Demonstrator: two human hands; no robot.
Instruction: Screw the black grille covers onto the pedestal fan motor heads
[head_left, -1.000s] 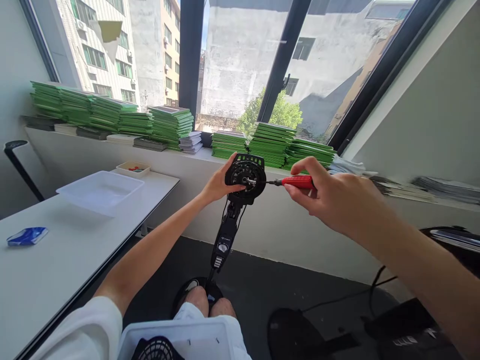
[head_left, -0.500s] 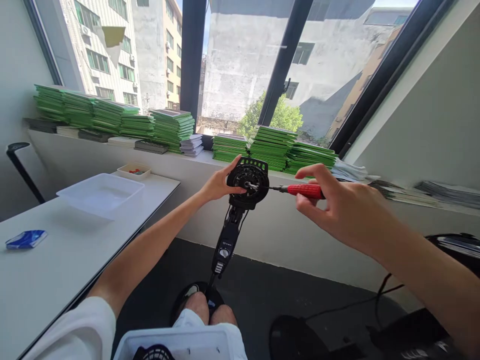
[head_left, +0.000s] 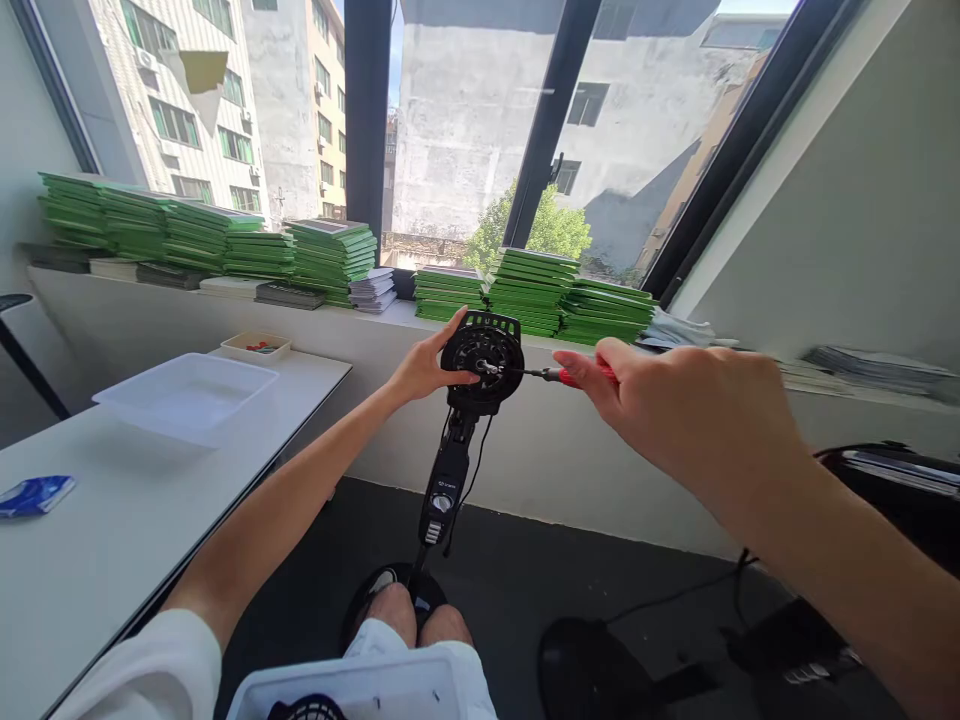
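Note:
A black fan motor housing [head_left: 484, 348], round with a slotted top, stands on a black stem with a control panel [head_left: 441, 505] and knob. My left hand [head_left: 424, 372] grips the housing's left edge, thumb across its front and fingers behind it. My right hand [head_left: 675, 405] is wrapped around the red handle of a screwdriver [head_left: 559, 375]. The screwdriver's shaft points left, its tip at the right part of the housing's face. Whether the tip sits in a screw is too small to tell. A dark cable hangs beside the stem.
A white bin [head_left: 360, 690] on my lap holds a black grille part [head_left: 307, 708]. On the white table [head_left: 150, 520] at left are a clear plastic tray [head_left: 187, 395], a small box [head_left: 256, 347] and a blue packet [head_left: 36, 495]. Green booklets [head_left: 334, 255] line the windowsill.
My right hand has gone from loose fingers around the screwdriver handle to a closed grip, with the wrist turned. My left hand still holds the housing. The view has shifted slightly right.

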